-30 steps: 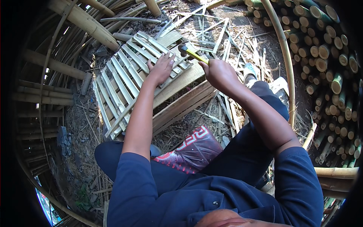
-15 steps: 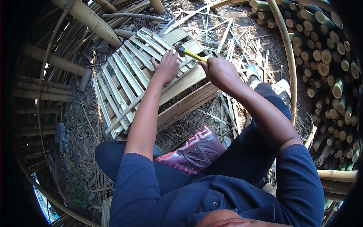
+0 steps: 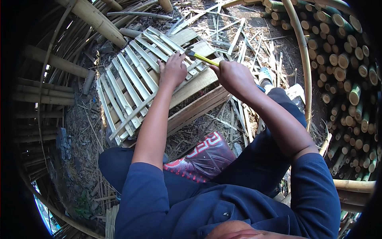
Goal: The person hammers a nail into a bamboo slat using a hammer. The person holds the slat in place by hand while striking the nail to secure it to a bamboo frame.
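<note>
A hammer point(image 3: 202, 58) with a yellow handle is in my right hand point(image 3: 235, 76), whose fingers wrap round the handle. Its dark head lies low over the slats, just right of my left fingertips. My left hand point(image 3: 173, 70) holds a pale bamboo slat point(image 3: 158, 43) at its near end, thumb on one side and fingers on the other. Whether a nail is under the fingers cannot be seen. Several split slats lie side by side in a panel, crossed by a long strip point(image 3: 133, 114) near their lower ends. A wooden crate-like stand point(image 3: 195, 85) supports the panel.
Cut bamboo poles point(image 3: 340, 73) are stacked at the right, behind an upright pole point(image 3: 298, 51). Thick bamboo point(image 3: 95, 24) and a slatted wall stand at the left. Loose strips point(image 3: 238, 36) litter the ground. A dark red printed cloth point(image 3: 203, 159) lies between my legs.
The slat panel has shifted slightly left. My left hand has moved slightly left with it, while the hammer in my right hand stays nearly in place.
</note>
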The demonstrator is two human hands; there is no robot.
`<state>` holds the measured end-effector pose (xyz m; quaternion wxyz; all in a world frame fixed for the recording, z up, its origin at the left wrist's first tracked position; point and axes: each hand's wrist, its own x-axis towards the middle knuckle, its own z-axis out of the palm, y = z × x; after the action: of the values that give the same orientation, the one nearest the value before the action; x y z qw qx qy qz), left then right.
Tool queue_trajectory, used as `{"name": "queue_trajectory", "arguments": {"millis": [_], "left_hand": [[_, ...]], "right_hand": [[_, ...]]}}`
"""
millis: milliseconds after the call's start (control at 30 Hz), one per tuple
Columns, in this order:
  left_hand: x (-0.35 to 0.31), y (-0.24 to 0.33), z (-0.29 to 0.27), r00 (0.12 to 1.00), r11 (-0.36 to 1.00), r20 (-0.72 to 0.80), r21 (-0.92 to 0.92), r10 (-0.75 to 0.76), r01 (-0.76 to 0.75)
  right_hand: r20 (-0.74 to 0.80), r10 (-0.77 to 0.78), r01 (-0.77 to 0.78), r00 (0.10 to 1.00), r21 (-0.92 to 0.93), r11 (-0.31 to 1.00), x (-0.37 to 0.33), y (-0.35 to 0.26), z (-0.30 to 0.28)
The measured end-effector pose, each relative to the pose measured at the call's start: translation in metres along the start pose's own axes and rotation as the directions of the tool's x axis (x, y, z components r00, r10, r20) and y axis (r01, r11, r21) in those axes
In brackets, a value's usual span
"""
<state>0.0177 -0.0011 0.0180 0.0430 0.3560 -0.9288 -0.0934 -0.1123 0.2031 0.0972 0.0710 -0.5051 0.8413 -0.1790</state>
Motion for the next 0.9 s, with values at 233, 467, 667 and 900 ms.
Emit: {"name": "queue_trajectory", "arguments": {"millis": [233, 467, 667, 900], "left_hand": [[0.006, -0.003, 0.005, 0.998, 1.000, 0.057, -0.006, 0.005, -0.004], [0.001, -0.005, 0.006, 1.000, 0.999, -0.022, -0.030, 0.021, -0.021], [0.000, 0.006, -0.004, 1.000, 0.997, 0.011, 0.069, 0.017, -0.017], [0.000, 0.001, -0.003, 0.999, 0.998, -0.047, 0.060, 0.023, -0.020]], "right_hand": [[-0.026, -0.021, 0.021, 0.999, -0.013, 1.000, -0.001, -0.002, 0.000], [-0.017, -0.020, 0.020, 1.000, -0.029, 0.999, -0.002, -0.009, -0.008], [0.019, -0.018, 0.019, 1.000, -0.046, 0.999, -0.005, -0.001, 0.003], [0.026, 0.016, -0.015, 1.000, -0.035, 0.999, -0.003, -0.007, -0.001]]}}
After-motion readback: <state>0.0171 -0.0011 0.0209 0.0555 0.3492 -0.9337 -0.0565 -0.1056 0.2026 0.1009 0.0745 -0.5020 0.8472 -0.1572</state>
